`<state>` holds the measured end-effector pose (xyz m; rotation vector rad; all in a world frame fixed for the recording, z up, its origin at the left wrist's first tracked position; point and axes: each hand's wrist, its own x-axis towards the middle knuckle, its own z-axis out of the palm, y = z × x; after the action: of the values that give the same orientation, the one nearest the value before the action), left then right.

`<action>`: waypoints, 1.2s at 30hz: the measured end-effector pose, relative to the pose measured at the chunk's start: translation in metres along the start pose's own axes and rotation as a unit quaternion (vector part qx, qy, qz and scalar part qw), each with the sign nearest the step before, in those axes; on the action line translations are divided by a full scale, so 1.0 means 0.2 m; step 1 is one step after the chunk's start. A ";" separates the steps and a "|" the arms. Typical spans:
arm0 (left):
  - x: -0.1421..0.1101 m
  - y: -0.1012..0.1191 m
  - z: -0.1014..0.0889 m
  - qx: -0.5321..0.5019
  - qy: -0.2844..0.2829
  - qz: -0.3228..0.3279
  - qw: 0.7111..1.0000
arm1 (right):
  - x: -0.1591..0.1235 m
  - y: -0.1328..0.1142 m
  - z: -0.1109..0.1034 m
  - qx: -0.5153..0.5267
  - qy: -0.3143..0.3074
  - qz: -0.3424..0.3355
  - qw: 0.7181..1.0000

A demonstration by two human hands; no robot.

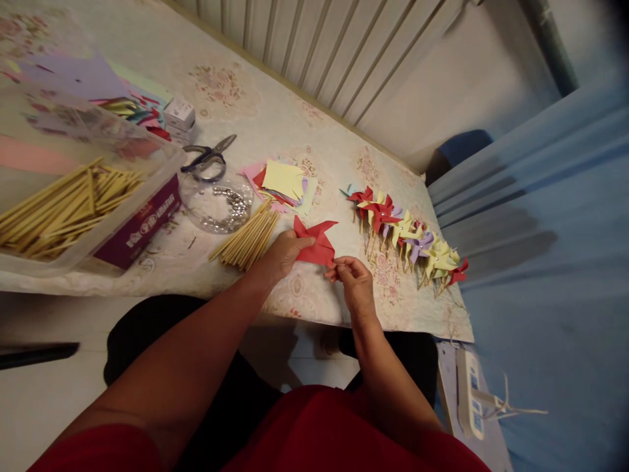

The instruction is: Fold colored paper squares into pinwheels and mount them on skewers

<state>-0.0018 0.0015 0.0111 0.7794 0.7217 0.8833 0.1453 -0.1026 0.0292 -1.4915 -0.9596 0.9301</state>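
Observation:
A red paper pinwheel piece (317,249) with cut, pointed blades is held between my two hands above the table. My left hand (287,254) grips its left side, thumb on top. At its lower right corner, the fingertips of my right hand (351,278) pinch the paper edge. A bundle of thin wooden sticks (248,236) lies just left of my left hand. Behind it is a stack of coloured paper squares (284,180), yellow on top. Finished pinwheels (403,229) on sticks lie in a row to the right of my right hand.
A clear round dish (216,204) holds small shiny metal pieces, with scissors (211,157) against its far side. On the left stands a plastic box (162,180) with more sticks. Small white boxes (179,115) and paper scraps lie behind. A power strip (469,393) sits lower right.

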 end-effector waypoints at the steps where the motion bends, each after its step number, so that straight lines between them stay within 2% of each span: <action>1: 0.00 0.00 0.00 -0.010 0.004 -0.002 1.000 | -0.01 0.00 0.00 0.001 -0.004 0.003 1.000; 5: 0.01 -0.01 0.00 -0.033 0.030 -0.013 0.999 | -0.04 -0.01 0.02 0.005 -0.010 0.000 1.000; 16: 0.00 -0.01 0.01 -0.023 0.008 -0.007 1.000 | -0.06 -0.03 0.08 0.001 -0.009 0.009 1.000; 21: 0.01 -0.02 0.01 0.006 0.027 0.001 1.000 | -0.08 -0.04 0.11 0.010 -0.009 0.014 1.000; 27: 0.02 -0.03 0.00 0.026 0.023 0.013 0.999 | -0.10 -0.05 0.13 -0.003 0.002 0.046 0.999; 36: 0.01 -0.03 0.01 0.048 0.028 0.019 0.998 | -0.10 -0.09 0.16 -0.022 0.002 0.017 1.000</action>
<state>0.0026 0.0006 0.0062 0.8593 0.8050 0.9130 0.1066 -0.1082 0.0451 -1.5508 -0.9605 0.9353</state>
